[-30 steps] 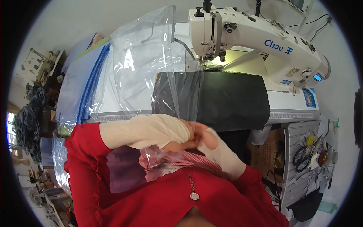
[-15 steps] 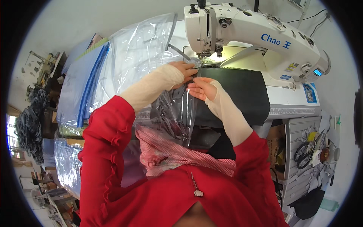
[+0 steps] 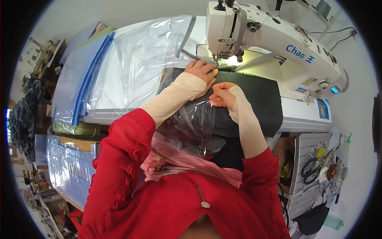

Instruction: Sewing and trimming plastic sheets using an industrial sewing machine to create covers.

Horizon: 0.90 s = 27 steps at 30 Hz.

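A white sewing machine [image 3: 294, 51] stands over the table, and black fabric [image 3: 254, 93] lies under its presser foot [image 3: 218, 65]. My left hand [image 3: 201, 72] rests just left of the foot, fingers lying bent over the black fabric and clear plastic. Close below it, my right hand [image 3: 225, 96] pinches the edge of a clear plastic sheet [image 3: 195, 123] between thumb and forefinger, its other fingers loosely curled. That sheet drapes over the table's front edge toward my lap. More clear plastic with a grey binding strip [image 3: 186, 36] spreads to the left. My fingertips partly hide the seam.
Blue-edged plastic sheets [image 3: 81, 75] are stacked on the table's left. Below them lies a wrapped blue pile [image 3: 71, 167]. On the right, a grey tray [image 3: 304, 167] holds black scissors [image 3: 313, 169] and scraps. Dark fabric strips [image 3: 27, 115] hang at far left.
The view has shifted a little. Black fabric now shows left of my left hand, where plastic was before. Both hands stay close to the presser foot, the right still pinching plastic.
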Motion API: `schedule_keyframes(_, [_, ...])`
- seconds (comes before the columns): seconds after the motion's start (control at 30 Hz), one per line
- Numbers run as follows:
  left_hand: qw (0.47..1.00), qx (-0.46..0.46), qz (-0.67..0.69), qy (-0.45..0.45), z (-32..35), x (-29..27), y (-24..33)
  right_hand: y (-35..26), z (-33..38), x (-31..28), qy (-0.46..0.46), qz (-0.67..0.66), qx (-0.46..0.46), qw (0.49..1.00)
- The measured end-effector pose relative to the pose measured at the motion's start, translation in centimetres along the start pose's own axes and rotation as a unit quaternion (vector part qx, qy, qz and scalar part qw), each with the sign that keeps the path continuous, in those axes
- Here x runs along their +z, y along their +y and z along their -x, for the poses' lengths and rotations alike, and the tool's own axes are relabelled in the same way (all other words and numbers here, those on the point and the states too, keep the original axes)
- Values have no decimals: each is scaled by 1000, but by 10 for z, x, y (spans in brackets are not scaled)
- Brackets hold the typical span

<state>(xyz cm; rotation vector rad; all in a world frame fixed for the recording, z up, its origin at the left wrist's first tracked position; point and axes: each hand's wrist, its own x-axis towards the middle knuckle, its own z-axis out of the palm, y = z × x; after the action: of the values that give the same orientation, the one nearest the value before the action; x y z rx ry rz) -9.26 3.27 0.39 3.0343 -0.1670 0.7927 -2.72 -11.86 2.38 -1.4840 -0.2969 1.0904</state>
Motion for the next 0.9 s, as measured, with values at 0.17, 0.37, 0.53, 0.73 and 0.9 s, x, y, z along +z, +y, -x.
schedule_keyframes(0.17, [998,-48,29,18,2,7,7,4,5,-10,-10,14,-6,1000])
schedule_keyframes(0.37, [995,-77,54,21,6,6,7,28,61,1,-100,22,67,992])
schedule_keyframes(0.53, [995,-78,64,15,5,5,8,69,86,9,-50,12,-14,999])
schedule_keyframes(0.73, [995,-76,67,11,4,5,6,77,92,11,2,35,-74,997])
schedule_keyframes(0.9, [996,-63,64,26,-1,11,-1,82,89,12,24,-24,-83,996])
